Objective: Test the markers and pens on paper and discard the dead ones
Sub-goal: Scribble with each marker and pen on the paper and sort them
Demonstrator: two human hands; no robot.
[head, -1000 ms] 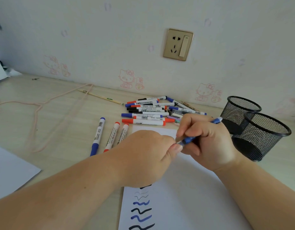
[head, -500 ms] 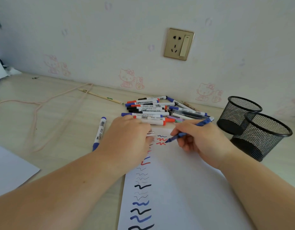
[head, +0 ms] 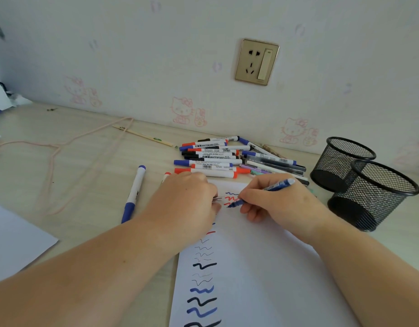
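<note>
Under my right hand (head: 283, 204), which grips the blue pen (head: 262, 193), its tip touches the paper (head: 262, 267); my left hand (head: 187, 204) pinches its clear cap (head: 217, 198) alongside.

A blue pen (head: 269, 190) slants with its tip on the white paper (head: 258, 267), beside red and blue squiggles. Capped markers (head: 213, 161) lie heaped beyond; 1 blue-capped marker (head: 133, 194) lies apart.

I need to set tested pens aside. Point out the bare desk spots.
Bare wooden desk lies between the pink cord and the lone blue-capped white marker. Crowded: the marker pile and two black mesh cups right of the white test sheet.
</note>
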